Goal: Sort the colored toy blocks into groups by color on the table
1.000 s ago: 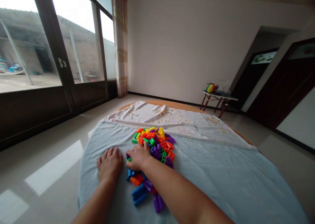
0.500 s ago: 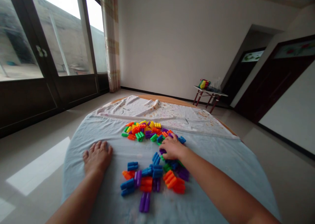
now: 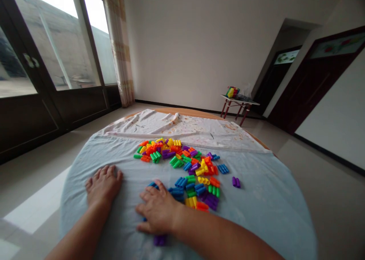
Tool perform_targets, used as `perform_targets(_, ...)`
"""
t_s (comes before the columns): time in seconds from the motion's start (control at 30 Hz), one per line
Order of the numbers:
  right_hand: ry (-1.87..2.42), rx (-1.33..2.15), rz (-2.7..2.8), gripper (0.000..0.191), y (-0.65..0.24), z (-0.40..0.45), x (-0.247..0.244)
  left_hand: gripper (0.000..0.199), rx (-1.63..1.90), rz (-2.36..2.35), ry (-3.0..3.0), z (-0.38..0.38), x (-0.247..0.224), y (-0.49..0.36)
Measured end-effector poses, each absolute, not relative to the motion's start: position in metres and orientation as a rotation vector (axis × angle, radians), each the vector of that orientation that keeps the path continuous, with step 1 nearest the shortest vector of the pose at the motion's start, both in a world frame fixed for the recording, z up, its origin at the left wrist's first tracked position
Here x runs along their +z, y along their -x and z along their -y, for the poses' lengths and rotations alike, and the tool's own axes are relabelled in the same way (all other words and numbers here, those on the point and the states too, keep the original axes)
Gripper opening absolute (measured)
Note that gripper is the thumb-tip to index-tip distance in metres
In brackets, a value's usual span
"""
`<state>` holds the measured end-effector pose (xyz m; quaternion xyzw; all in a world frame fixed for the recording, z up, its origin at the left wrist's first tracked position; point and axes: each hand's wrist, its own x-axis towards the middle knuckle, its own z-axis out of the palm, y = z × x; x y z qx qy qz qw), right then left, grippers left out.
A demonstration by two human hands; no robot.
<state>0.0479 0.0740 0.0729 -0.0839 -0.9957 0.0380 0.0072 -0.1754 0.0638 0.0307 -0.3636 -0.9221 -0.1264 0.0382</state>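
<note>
My left hand (image 3: 104, 185) lies palm down on the blue cloth, fingers spread, with nothing in it. Palm down with fingers apart, my right hand (image 3: 159, 208) covers a cluster of plastic tube-shaped building blocks near the table's front. From under it a purple block (image 3: 159, 240) shows at the bottom, and blue pieces peek out at its upper edge. Contact beneath the palm is hidden. Just right of that hand lie blue blocks (image 3: 176, 192), a yellow block (image 3: 191, 202) and purple blocks (image 3: 211, 201). Farther back, a loose pile in several colours includes a green block (image 3: 155, 157).
A round table carries a light blue cloth (image 3: 256, 214), with a stained white cloth (image 3: 194, 128) across its far part. One purple block (image 3: 236, 182) sits apart on the right. Behind stands a small side table (image 3: 239, 101) with bags; glass doors (image 3: 54, 43) are at left.
My right hand has moved left and toward me, from the right side of the pile onto the front cluster, its fingers now spread. My left hand stays flat. The view has shifted slightly.
</note>
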Motion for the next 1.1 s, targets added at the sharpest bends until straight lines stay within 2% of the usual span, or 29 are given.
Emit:
perform_targets(0.17,0.564,0.042,3.018,0.039,-0.112,-0.121,0.075,0.064,-0.38,2.837,1.112,-0.061,0.033,0.172)
perform_targets(0.27,0.8,0.039,2.989,0.033,-0.148,-0.143,0.091,0.061,-0.372,2.841,1.124,-0.059,0.036,0.174)
perform_targets(0.37,0.862,0.099,2.945,0.034,-0.156,-0.158,0.114,0.053,-0.346,2.886,1.157,-0.066,0.047,0.182)
perform_targets(0.53,0.752,0.077,2.785,0.034,-0.097,-0.176,0.135,0.048,-0.322,2.837,1.214,-0.099,0.062,0.183)
perform_targets(0.73,0.71,0.061,2.791,0.038,-0.001,-0.194,0.122,0.057,-0.362,2.759,1.31,-0.122,0.034,0.171)
perform_targets(0.83,0.71,0.068,2.806,0.048,0.041,-0.204,0.11,0.058,-0.369,2.779,1.288,-0.121,0.021,0.173)
perform_targets(1.0,0.774,0.145,2.939,0.075,0.1,-0.226,0.091,0.059,-0.379,2.785,1.275,-0.12,0.018,0.176)
perform_targets(1.1,0.864,0.217,3.063,0.075,0.112,-0.24,0.086,0.058,-0.36,2.797,1.267,-0.121,0.019,0.175)
